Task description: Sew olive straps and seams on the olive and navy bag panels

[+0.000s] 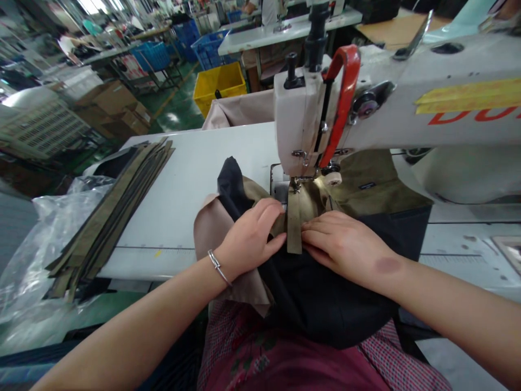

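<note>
A white sewing machine point(297, 125) with a red lever stands over a garment of black fabric point(321, 298) and olive fabric point(366, 182). An olive strip point(294, 222) runs from under the needle area towards me, between my hands. My left hand point(254, 233) has its fingers bent and closed on the fabric just left of the strip. Fingers pressed together, my right hand point(342, 241) grips the fabric at the strip's right side. A beige fabric piece point(215, 228) hangs beneath my left wrist. The fingertips are partly hidden in the folds.
A stack of olive and black strips point(118, 212) lies on the table's left end, beside clear plastic point(49, 233). Beyond the white table point(163, 217) stand a yellow crate point(220, 84), blue baskets point(150, 56) and cardboard boxes point(109, 108). A person point(67, 43) is far back left.
</note>
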Available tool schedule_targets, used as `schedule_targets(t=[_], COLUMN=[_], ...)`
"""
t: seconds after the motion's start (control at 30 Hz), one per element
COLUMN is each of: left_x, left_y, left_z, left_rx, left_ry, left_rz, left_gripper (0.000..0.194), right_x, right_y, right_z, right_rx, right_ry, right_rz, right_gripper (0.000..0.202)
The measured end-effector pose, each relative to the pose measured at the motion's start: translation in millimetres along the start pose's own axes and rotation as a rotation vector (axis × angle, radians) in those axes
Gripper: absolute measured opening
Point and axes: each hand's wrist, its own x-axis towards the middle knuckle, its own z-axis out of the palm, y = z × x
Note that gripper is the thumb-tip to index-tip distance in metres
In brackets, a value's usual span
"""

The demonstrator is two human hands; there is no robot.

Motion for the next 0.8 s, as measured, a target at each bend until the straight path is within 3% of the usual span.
schedule_targets(t=[0.13, 0.23, 0.43, 0.8], left_x=[14, 25, 37, 45], left_y=[0, -3, -8, -7], left_z=[5.2, 3.2, -1.5, 0.7], left_rx=[-0.033, -0.105, -0.210, -0.189], left_ry=[-0.061, -0.084, -0.100, -0.105], left_rz=[0.065, -0.015, -0.086, -0.143], left_gripper=[0.022, 0.034, 0.040, 0.040], right_x=[-12, -18, -20, -20], right_y=[-9, -13, -12, -9], right_z=[0, 3, 5, 4], right_rx=[-0.012, -0.022, -0.002, 0.015], right_ry=[-0.015, -0.030, 0.000, 0.006], right_rz=[0.042, 0.060, 0.061, 0.029], right_gripper=[0.028, 0.035, 0.034, 0.035])
